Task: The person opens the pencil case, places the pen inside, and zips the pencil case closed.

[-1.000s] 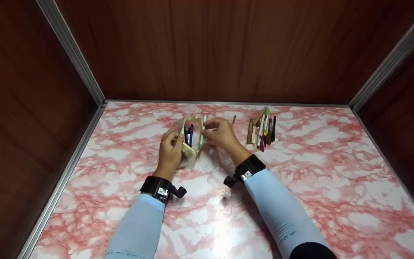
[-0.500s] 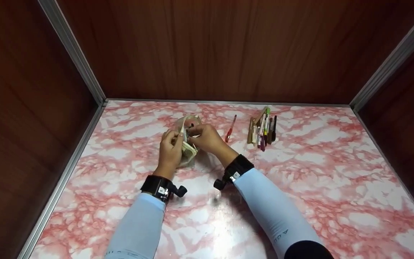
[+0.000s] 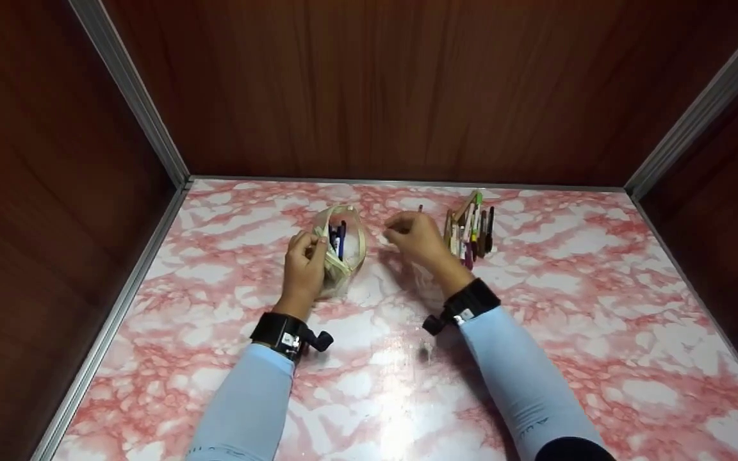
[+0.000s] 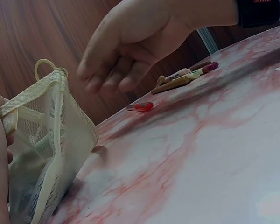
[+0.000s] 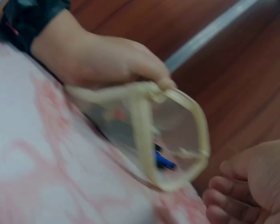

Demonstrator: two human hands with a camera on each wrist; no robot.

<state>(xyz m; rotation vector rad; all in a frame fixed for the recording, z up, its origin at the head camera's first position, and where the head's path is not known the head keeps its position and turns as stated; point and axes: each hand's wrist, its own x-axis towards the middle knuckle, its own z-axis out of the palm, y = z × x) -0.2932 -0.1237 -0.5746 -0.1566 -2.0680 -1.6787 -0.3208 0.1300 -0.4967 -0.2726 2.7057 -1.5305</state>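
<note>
A cream mesh pencil pouch (image 3: 361, 240) stands with its mouth spread, and dark and blue pens (image 3: 341, 240) show inside. The left hand (image 3: 305, 266) pinches the pouch's left edge between thumb and fingers. To the right of the pouch, the right hand (image 3: 421, 243) hovers above the table with loosely bent fingers and nothing in them. Below that hand lies a red pen (image 4: 143, 107), mostly hidden by it in the head view. In the right wrist view a blue pen (image 5: 164, 161) shows through the pouch's opening.
Right of the right hand, a bunch of pens and markers (image 3: 473, 234) lies close together on the pink and white marbled table (image 3: 356, 397). Dark wood panels (image 3: 369, 89) with grey metal edging enclose the table at the back and sides.
The right hand carried a light green pen into the pouch, then came out without it and moved right, over the red pen. The left hand has kept its grip on the pouch.
</note>
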